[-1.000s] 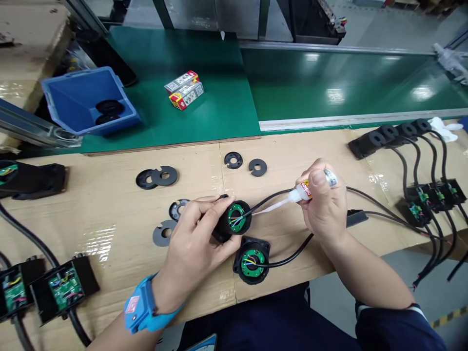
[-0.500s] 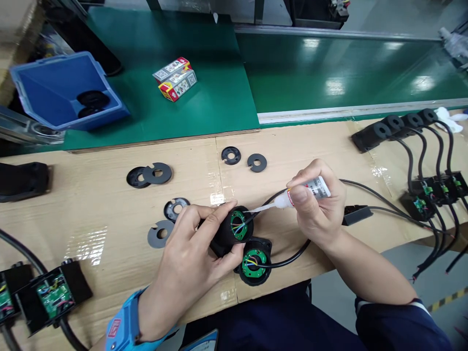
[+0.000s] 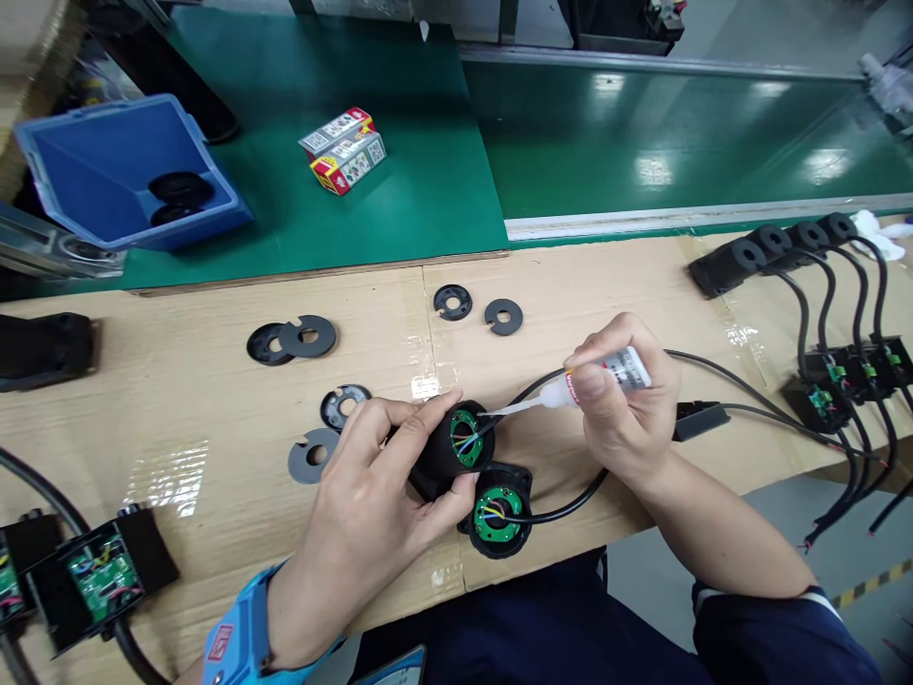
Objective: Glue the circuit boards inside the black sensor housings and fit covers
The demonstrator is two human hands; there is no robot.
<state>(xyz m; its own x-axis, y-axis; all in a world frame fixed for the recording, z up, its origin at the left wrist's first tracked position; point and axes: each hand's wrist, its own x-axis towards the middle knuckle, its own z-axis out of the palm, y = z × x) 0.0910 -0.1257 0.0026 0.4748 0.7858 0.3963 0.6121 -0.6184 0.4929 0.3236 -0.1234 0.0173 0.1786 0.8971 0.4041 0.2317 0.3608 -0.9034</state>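
The left hand (image 3: 371, 518) is gripping a black round housing (image 3: 449, 452) with a green circuit board inside, while the right hand (image 3: 628, 409) is holding a glue tube (image 3: 606, 376), its white nozzle touching the board's rim, above a cardboard-covered bench (image 3: 214, 419).

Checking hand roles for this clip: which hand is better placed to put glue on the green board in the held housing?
Right. The right hand holds the glue tube, nozzle tip at the green board. The left hand is wrapped around the housing, steadying it.
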